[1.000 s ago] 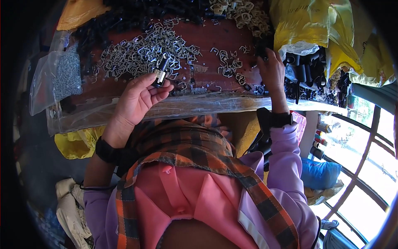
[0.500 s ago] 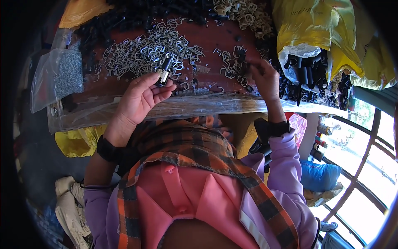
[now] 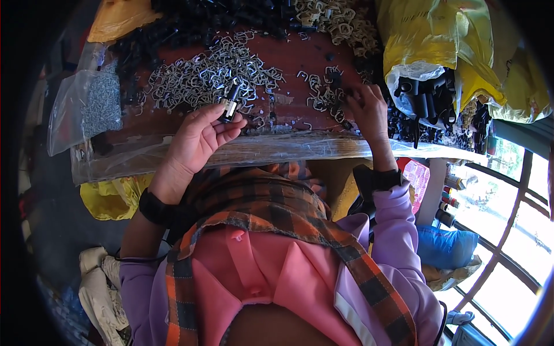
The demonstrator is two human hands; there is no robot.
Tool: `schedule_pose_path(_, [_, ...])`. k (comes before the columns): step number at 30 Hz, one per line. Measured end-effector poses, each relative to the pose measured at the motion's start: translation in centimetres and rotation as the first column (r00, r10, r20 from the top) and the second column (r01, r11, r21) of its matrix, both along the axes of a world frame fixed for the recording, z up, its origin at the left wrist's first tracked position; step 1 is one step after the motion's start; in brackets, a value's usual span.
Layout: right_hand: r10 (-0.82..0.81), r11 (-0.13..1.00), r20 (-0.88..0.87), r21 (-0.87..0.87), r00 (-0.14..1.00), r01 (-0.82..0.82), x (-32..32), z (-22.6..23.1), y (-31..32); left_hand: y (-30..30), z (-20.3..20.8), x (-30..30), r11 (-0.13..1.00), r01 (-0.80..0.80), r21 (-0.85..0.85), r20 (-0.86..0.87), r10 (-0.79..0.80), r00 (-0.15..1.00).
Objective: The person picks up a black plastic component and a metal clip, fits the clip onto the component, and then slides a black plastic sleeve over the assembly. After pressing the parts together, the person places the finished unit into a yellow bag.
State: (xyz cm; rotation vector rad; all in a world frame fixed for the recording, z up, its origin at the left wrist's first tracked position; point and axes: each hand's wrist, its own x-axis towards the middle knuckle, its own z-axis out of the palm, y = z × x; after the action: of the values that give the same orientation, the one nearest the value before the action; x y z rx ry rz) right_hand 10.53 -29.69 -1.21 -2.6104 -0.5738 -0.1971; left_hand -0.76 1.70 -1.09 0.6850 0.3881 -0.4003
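Black fitting (image 3: 231, 105) pinched in left grip (image 3: 199, 135); cannot tell right grip (image 3: 371, 115); red tabletop (image 3: 300, 55) cluttered, window (image 3: 525, 230) bright.

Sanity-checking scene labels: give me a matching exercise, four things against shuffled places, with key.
1. black-and-silver cylindrical part
2. clear plastic bag of small grey pieces
3. heap of silvery metal clips
4. blue bundle

A. picture's right, by the window
B. on the tabletop, just beyond the left hand
C. held in the left hand
D. left end of the tabletop

Pairs: 1-C; 2-D; 3-B; 4-A
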Motion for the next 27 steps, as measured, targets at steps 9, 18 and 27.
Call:
schedule_pose_path(9, [0.007, 1.000, -0.107, 0.005, 0.994, -0.007, 0.3, 0.0, -1.0, -0.3, 0.3, 0.2, 1.000, -0.017, -0.006, -0.011, 0.017, 1.000])
schedule_pose_path(18, [0.086, 0.996, -0.021, 0.009, 0.996, -0.086, 0.2, 0.4, -0.1, -0.2, 0.3, 0.0, 1.000, -0.019, 0.014, -0.003, 0.019, 1.000])
schedule_pose_path(27, [0.088, 0.996, -0.045, 0.004, 0.995, -0.087, 0.8, 0.9, 1.0, -0.4, 1.0, 0.1, 1.000, -0.023, 0.017, 0.007, 0.023, 1.000])
